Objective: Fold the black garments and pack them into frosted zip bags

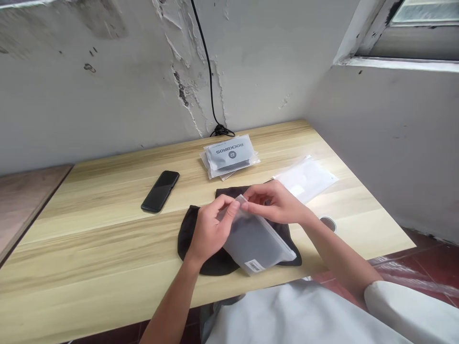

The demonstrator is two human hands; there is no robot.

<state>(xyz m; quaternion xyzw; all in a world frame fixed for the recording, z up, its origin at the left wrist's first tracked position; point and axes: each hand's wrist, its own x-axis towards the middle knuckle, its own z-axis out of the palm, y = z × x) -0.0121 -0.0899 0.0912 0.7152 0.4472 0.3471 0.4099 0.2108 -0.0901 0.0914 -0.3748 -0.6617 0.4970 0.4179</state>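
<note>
Frosted zip bag is held at its upper end by both hands. The right hand pinches it between thumb and fingers, and the left hand curls against the same end, its fingers closed on the edge. Neither hand is released. The bag lies tilted between and below them, resting on a black cloth, with a barcode label near its bottom corner. I can make out something dark inside, but the frosted film blurs it too much for me to name. The hands and bag cover much of the cloth, so I cannot tell its full shape.

Farther out, the desk is pale streaked wood. A black phone lies to the left, a stack of ROCKBROS packets beyond the hands, and a white packet to the right. A round grommet sits near the right forearm. Behind, a black cable runs down a peeling wall. A window is cut off at top right, and red floor tiles show past the desk.
</note>
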